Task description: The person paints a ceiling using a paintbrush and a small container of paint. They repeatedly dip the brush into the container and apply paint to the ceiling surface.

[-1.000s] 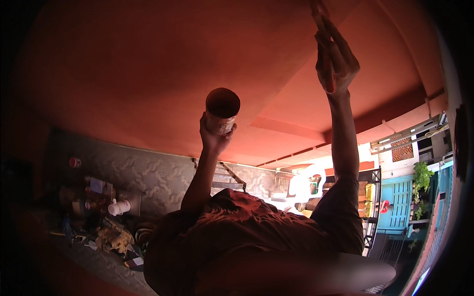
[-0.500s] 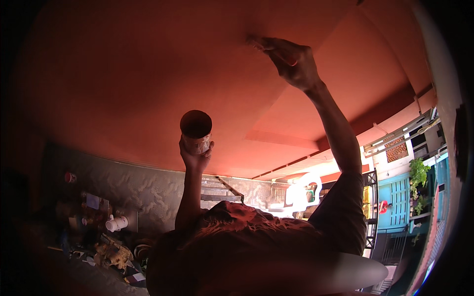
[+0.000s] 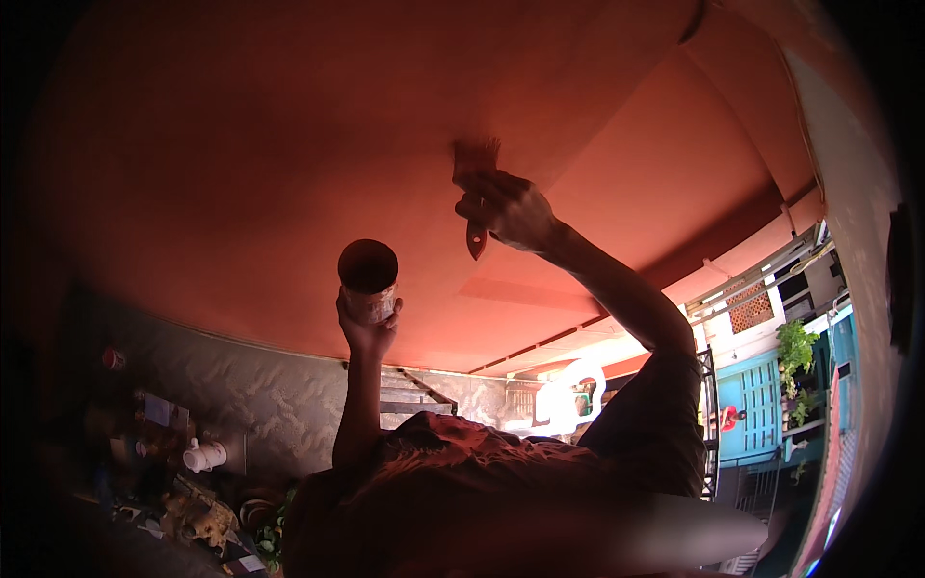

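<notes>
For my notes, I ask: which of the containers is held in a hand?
The open, round can in the left hand. The white container and the small red one, at lower left, are not held.

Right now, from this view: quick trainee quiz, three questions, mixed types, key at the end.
1. Open: What does the right grip hold?
2. True or false: Both grips are on the cup.
3. Choose: In the picture, the white vessel sits to the (a) left or (b) right of the cup.

Key:
1. A flat brush, its bristles toward the top of the picture and its handle end hanging below the fingers.
2. False; only the left grip holds it.
3. (a) left, and lower down.
</notes>
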A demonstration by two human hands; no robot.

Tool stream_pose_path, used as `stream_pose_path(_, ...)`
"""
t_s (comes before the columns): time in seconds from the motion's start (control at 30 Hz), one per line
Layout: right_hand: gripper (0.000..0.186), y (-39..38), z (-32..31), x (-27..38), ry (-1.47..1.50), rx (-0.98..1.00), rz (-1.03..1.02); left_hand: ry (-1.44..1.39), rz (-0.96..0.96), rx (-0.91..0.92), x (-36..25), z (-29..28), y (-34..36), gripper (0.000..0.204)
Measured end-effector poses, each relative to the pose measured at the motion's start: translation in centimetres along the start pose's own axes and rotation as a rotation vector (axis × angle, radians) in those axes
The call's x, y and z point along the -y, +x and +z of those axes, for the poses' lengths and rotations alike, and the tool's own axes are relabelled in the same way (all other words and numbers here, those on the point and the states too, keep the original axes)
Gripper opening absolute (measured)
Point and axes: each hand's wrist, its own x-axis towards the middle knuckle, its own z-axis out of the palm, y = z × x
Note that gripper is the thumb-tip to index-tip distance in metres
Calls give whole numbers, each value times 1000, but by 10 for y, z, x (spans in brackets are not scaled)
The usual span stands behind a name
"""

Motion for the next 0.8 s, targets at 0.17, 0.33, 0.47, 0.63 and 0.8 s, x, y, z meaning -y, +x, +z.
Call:
stream_pose_path(0.17,13,29,-57,-43,331,-46,427,19,-6,22,-4,-4,-2,60)
stream_pose_path(0.33,11,63,-163,-130,166,-445,483,30,4,-4,-4,-3,-2,61)
stream_pose_path(0.47,19,75,-159,-109,-260,-488,183,13,18,-7,-5,-6,-7,62)
stream_pose_path(0.63,23,23,-65,-43,-397,-169,14,24,28,-39,-2,7,-10,60)
stream_pose_path(0.8,28,23,-38,-8,216,129,170,-15,10,-8,-4,6,-10,62)
